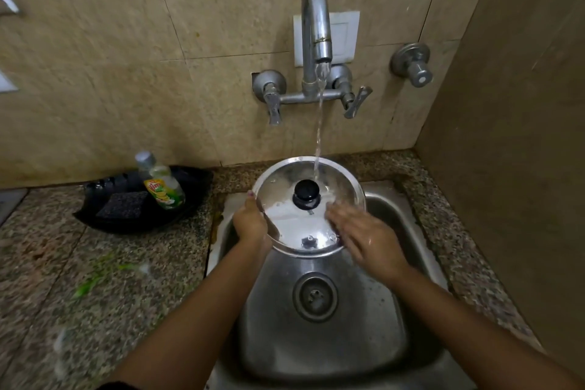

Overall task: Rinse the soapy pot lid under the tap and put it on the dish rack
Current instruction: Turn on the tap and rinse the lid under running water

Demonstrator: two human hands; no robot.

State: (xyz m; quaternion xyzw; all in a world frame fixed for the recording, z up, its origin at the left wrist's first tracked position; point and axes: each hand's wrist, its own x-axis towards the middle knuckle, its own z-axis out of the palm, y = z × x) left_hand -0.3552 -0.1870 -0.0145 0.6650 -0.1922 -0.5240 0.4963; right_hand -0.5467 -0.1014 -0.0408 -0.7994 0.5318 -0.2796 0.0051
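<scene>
A round steel pot lid with a black knob is held tilted over the sink. Water runs from the tap and lands on the lid's far side, just right of the knob. My left hand grips the lid's left rim, fingers curled under it. My right hand lies flat on the lid's right side with fingers spread, wet. No dish rack is in view.
A black tray on the granite counter at the left holds a dish soap bottle and a dark scrub pad. Green scraps lie on the counter. A wall stands close on the right.
</scene>
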